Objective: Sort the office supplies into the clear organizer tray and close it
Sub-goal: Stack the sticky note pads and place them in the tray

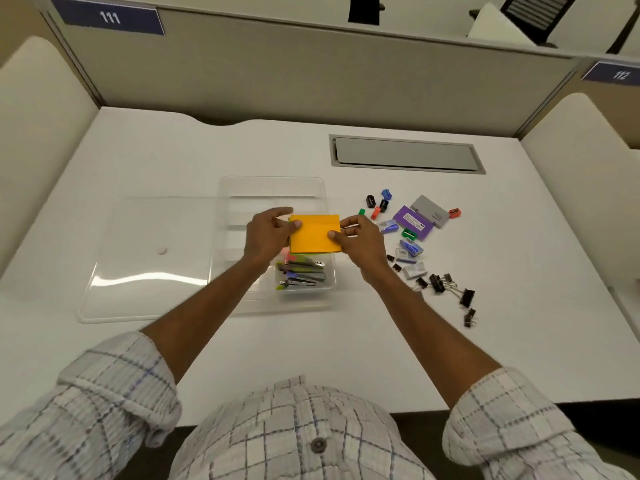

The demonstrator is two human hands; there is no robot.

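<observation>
An orange pad of sticky notes (314, 234), with green sheets showing under its edge, is held flat over the right side of the clear organizer tray (273, 188). My left hand (268, 237) pinches its left edge, thumb on top. My right hand (360, 241) pinches its right edge the same way. In the tray's near right compartment lie several coloured staple removers (303, 275). The tray's clear lid (145, 261) lies open flat to the left.
To the right of the tray lie pencil sharpeners (377, 202), a purple staple box (414, 222), a grey box (429, 211), small blue staple packs (410, 247) and several black binder clips (450, 289). A grey cable hatch (405, 154) sits at the back right. Partition walls surround the desk.
</observation>
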